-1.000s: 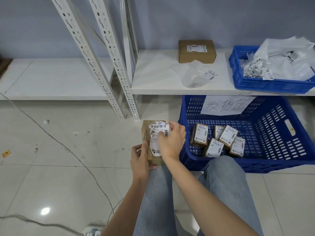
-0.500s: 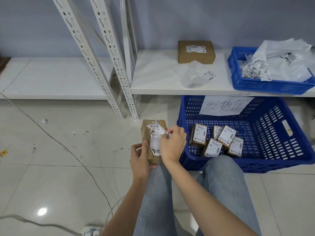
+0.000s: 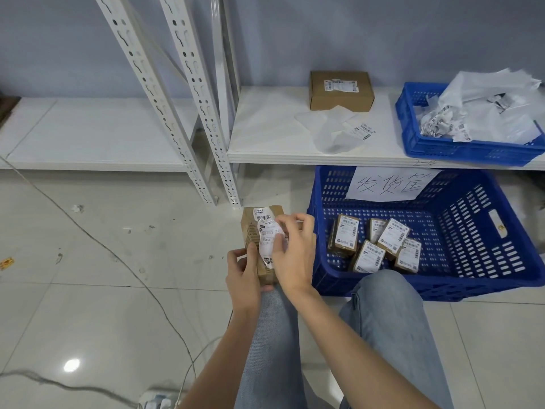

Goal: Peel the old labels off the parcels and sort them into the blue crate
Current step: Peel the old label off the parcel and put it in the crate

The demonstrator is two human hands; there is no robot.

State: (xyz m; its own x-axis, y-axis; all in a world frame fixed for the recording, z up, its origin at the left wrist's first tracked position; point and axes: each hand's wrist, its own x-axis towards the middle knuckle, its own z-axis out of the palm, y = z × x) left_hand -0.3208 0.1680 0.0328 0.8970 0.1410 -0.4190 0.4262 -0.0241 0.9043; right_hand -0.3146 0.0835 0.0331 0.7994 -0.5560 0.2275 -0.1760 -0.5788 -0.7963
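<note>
The small cardboard parcel (image 3: 256, 231) is held upright above the person's left knee (image 3: 274, 308), just left of the big blue crate (image 3: 501, 255) on the tiled floor (image 3: 88, 290). Its white shipping label (image 3: 267, 231) is crumpled and partly lifted from the brown face, the top part still stuck down. The left hand (image 3: 243, 278) grips the parcel's lower end, thumb on the front and fingers curled round behind. The right hand (image 3: 295, 252) pinches the loose right edge of the label between thumb and fingertips.

Inside the big crate five small labelled parcels (image 3: 374, 246) lie clustered at its near left corner, and a handwritten paper sign (image 3: 389, 184) hangs over its far wall. On the low white shelf (image 3: 265, 134) behind it sit a larger cardboard box (image 3: 340, 91), a clear plastic bag (image 3: 330, 131) with a loose label (image 3: 364, 131) on it, and a smaller blue crate (image 3: 418, 143) heaped with crumpled white plastic and peeled labels (image 3: 486, 113). A thin cable (image 3: 118, 255) crosses the floor on the left.
</note>
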